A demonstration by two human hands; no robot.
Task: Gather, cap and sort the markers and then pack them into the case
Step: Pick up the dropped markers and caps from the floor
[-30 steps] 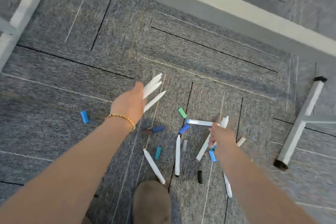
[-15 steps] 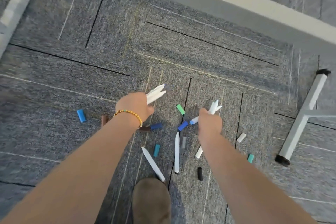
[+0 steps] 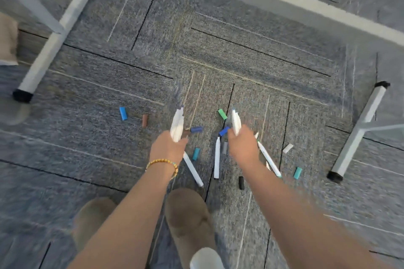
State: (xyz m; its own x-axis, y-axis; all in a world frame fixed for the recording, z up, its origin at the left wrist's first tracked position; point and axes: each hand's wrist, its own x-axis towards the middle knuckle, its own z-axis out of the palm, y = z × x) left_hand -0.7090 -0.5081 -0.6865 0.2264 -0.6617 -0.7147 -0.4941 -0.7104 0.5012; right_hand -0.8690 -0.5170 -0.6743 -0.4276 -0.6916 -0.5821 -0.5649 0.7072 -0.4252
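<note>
From my remote view, working from the left edge: a white table leg [image 3: 54,37] with black end caps lies across the grey carpet [image 3: 251,50]. Further in, a light blue cap [image 3: 123,113] rests on the carpet, with a brown cap [image 3: 145,120] just beside it on its right.

The left hand [image 3: 167,148] is curled round a bundle of white markers [image 3: 177,124], which stick up and away from the fist; a bead bracelet [image 3: 162,163] sits on that wrist. A dark blue cap [image 3: 196,129] lies just right of the bundle. Below the hand, a loose white marker [image 3: 193,169] lies at a slant, with a teal cap [image 3: 196,153] near it. Two brown slippers [image 3: 188,220] show at the lower edge.

At centre, a green cap [image 3: 222,114] and a blue cap [image 3: 223,131] lie on the carpet. A second white marker [image 3: 217,160] lies nearly straight up and down in the frame, with a grey cap [image 3: 224,148] touching or just beside it.

The right hand [image 3: 242,146] grips white markers [image 3: 236,122]; motion blur prevents an exact count. Beside that wrist lies a marker with a teal end [image 3: 269,159]. A black cap [image 3: 241,182] lies below, a white cap [image 3: 287,148] and a second teal cap [image 3: 297,173] to the right. A second table leg [image 3: 358,129] stands at the far right. I cannot see the case.
</note>
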